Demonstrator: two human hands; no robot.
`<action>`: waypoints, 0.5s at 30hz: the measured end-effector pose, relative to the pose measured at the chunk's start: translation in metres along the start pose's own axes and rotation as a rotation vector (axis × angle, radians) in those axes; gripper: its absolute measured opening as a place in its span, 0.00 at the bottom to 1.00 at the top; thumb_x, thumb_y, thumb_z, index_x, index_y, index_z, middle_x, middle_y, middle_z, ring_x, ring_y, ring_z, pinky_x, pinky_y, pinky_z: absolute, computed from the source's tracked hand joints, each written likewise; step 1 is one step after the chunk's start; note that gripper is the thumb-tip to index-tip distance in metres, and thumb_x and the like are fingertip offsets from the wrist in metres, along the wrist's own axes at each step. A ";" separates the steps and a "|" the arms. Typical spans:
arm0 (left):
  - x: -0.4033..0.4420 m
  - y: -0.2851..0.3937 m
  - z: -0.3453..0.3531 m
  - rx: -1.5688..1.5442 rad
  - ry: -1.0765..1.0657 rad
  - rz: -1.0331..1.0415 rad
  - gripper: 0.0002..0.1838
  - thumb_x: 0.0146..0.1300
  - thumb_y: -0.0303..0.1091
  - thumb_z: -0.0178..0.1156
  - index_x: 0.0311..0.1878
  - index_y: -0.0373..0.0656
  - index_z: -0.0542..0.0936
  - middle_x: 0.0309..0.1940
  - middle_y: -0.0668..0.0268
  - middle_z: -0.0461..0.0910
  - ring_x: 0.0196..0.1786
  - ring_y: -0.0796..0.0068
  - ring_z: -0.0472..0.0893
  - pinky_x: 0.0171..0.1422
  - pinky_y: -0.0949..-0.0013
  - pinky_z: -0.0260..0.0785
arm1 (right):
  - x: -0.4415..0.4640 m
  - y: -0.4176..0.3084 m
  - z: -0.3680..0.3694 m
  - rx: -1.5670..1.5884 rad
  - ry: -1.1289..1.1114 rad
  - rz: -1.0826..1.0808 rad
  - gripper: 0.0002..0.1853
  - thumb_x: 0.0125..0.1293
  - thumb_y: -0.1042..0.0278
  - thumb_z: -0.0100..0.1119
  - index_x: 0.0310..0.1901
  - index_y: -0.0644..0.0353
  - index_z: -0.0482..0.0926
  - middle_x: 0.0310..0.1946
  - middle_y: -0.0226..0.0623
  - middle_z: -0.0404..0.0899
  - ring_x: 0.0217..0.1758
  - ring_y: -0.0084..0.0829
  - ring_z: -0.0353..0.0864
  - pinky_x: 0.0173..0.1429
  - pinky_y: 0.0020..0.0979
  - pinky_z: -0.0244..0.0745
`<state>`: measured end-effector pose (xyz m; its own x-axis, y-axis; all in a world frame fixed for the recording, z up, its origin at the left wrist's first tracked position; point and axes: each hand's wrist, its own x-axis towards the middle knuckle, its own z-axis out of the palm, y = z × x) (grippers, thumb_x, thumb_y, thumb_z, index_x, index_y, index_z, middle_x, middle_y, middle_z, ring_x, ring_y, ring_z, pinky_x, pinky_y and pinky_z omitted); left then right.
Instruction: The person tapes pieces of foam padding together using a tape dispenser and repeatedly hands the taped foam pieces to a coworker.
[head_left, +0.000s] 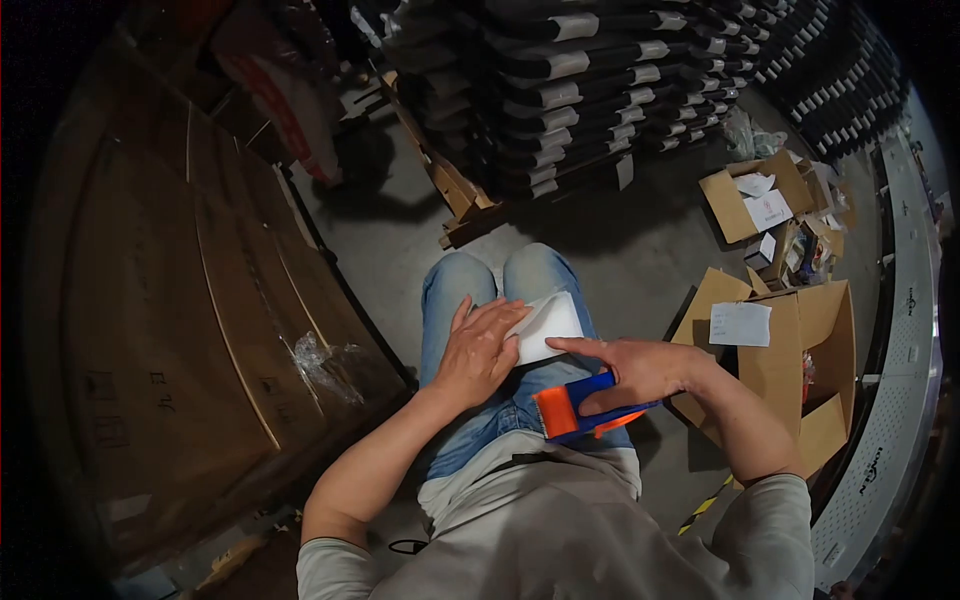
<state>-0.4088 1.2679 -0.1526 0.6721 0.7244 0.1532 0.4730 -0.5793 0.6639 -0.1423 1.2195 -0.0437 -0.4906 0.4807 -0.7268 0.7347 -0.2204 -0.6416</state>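
Note:
Across my thighs lies a folded white sheet or flat packet (552, 325), with one loose edge lifted a little. My left hand (482, 348) holds it at its left side, fingers over the edge and thumb close to the lower corner. A blue tape dispenser (585, 405) with an orange front is gripped in my right hand (640, 370), low over my lap. The right index finger reaches out and touches the white packet's right side. The dispenser's far side is hidden behind the hand.
Large cardboard boxes (150, 330) stand close on my left. Ahead, stacked dark parts with white wraps (570, 100) rest near a wooden pallet (465, 225). Open cartons (825, 340) sit at right, beside a perforated metal rail (880, 420).

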 end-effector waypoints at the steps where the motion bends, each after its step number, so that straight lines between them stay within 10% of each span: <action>1: 0.000 -0.002 0.001 -0.048 0.003 -0.034 0.21 0.75 0.36 0.53 0.68 0.48 0.78 0.67 0.57 0.79 0.74 0.51 0.73 0.84 0.37 0.47 | 0.004 0.004 0.001 0.000 0.012 -0.013 0.52 0.64 0.43 0.72 0.84 0.43 0.53 0.64 0.53 0.79 0.64 0.48 0.82 0.68 0.39 0.74; 6: 0.016 -0.010 -0.021 -0.181 -0.032 -0.193 0.19 0.77 0.38 0.50 0.63 0.41 0.79 0.58 0.50 0.84 0.63 0.48 0.81 0.77 0.44 0.62 | 0.023 0.020 0.004 -0.014 0.099 -0.160 0.53 0.66 0.38 0.68 0.84 0.49 0.51 0.71 0.57 0.73 0.75 0.51 0.73 0.76 0.40 0.67; 9: 0.036 -0.020 -0.044 -0.391 0.125 -0.342 0.21 0.78 0.43 0.51 0.58 0.35 0.80 0.42 0.53 0.87 0.45 0.60 0.85 0.52 0.59 0.74 | 0.027 0.024 0.004 -0.004 0.058 -0.185 0.55 0.67 0.31 0.64 0.84 0.57 0.52 0.75 0.61 0.67 0.79 0.51 0.67 0.80 0.38 0.62; 15: 0.097 -0.071 -0.105 -0.525 0.517 -0.510 0.19 0.74 0.42 0.59 0.53 0.35 0.84 0.39 0.53 0.87 0.43 0.63 0.86 0.52 0.61 0.76 | 0.034 0.029 0.000 0.014 -0.001 -0.171 0.53 0.70 0.30 0.61 0.84 0.56 0.52 0.78 0.59 0.63 0.81 0.50 0.64 0.82 0.37 0.58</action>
<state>-0.4371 1.4183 -0.1077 0.0505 0.9984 -0.0255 0.2370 0.0128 0.9714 -0.1381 1.2297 -0.0872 -0.6081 0.5113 -0.6073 0.6340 -0.1476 -0.7591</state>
